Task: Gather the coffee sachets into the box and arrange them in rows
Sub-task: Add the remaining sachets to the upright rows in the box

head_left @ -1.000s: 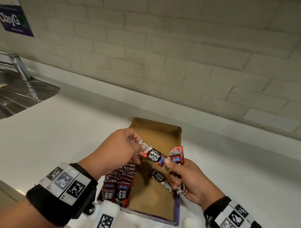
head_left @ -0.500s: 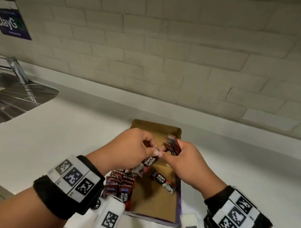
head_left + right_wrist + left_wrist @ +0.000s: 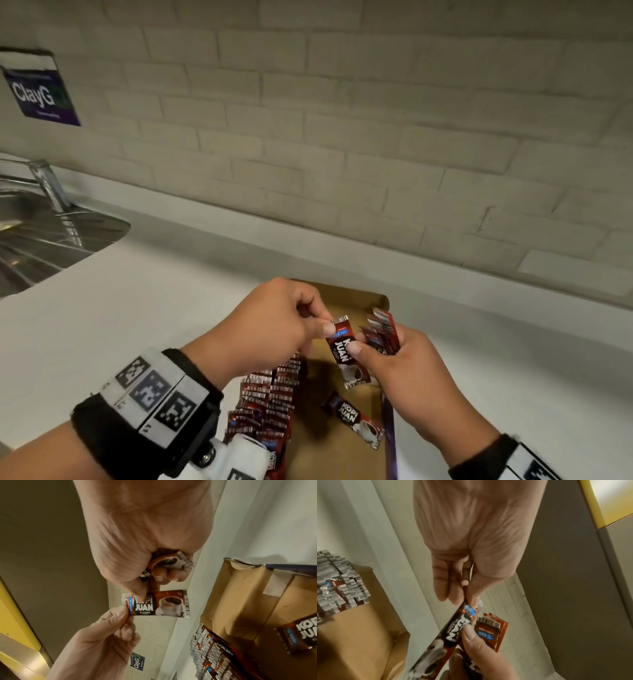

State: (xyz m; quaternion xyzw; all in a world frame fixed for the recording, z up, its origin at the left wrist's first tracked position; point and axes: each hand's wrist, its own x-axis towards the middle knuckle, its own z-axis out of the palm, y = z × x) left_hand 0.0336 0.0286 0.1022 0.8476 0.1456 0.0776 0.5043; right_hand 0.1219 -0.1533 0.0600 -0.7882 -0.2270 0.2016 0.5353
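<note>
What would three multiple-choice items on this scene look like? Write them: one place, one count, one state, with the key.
1. In the box, the stacked rows stand:
A) outside it
B) on its left side
C) on its right side

2. How many sachets lie flat on the box floor?
A) none
B) four
C) one

3. The held sachet is:
A) pinched by the left hand and the right hand
B) lying on the counter
C) tucked into the rows

Key:
1 B, the head view shows the rows along the left side.
2 C, a single loose sachet lies there.
3 A, fingertips of both hands close on it.
</note>
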